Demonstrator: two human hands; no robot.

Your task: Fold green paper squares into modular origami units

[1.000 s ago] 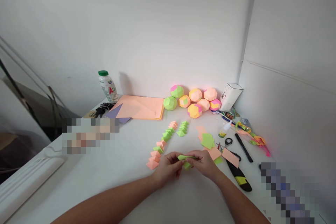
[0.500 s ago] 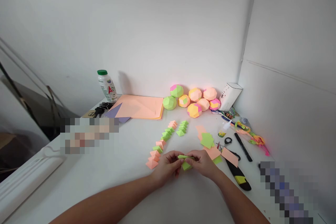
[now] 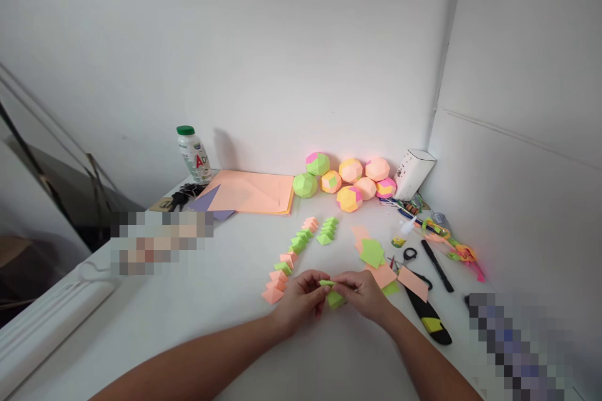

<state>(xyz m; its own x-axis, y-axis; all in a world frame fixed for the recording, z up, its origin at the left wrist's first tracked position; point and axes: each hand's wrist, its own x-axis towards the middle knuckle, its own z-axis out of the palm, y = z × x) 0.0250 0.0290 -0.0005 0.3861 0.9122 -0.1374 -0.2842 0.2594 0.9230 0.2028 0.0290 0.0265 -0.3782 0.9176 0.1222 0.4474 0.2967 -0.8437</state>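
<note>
Near the front of the white table, a small green piece of paper (image 3: 335,299) is held between both hands, partly folded. My left hand (image 3: 305,296) pinches its left edge with thumb and fingers. My right hand (image 3: 361,293) grips the right side, its thumb pressed on the paper; the fingers behind are hidden. Just beyond the left hand runs a slanting row of folded peach and green paper units (image 3: 285,258). A short stack of green folded units (image 3: 327,230) lies beside that row. Loose green paper pieces (image 3: 372,252) and peach pieces (image 3: 382,275) lie beyond the right hand.
Faceted paper balls (image 3: 348,198) sit against the wall, beside peach sheets (image 3: 251,191). To the right are a glue bottle (image 3: 403,233), scissors (image 3: 410,254), a black pen (image 3: 437,265) and a black-and-yellow cutter (image 3: 431,323). A green-capped bottle (image 3: 194,153) stands at back left.
The fingers of my right hand have shifted slightly left over the green paper, covering more of its upper edge. The view has moved a little; the other things lie as before.
</note>
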